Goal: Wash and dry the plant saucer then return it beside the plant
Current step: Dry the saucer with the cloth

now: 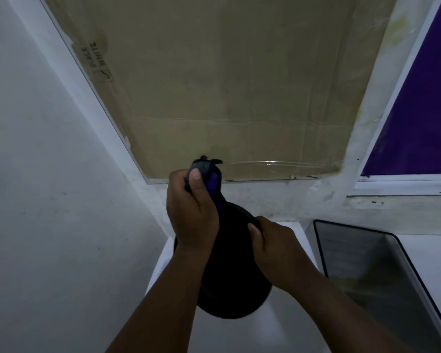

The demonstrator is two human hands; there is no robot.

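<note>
Here, left hand (191, 207) grips one cloth (209, 179); right hand (273, 245) holds one saucer (232, 271).

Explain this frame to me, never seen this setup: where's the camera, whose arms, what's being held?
There is no machine here. One wide-angle camera is worn on a person's head and looks forward and down, so the two arms coming in from the bottom are the wearer's own.

The left hand holds a bunched grey and purple cloth in a closed grip against the top of a round black saucer. The right hand grips the saucer's rim on the right. This looks like the drying step.

Below the hands is a white counter, with a metal sink set into it on the right. Behind is a window covered with cardboard. No plant is in view.
</note>
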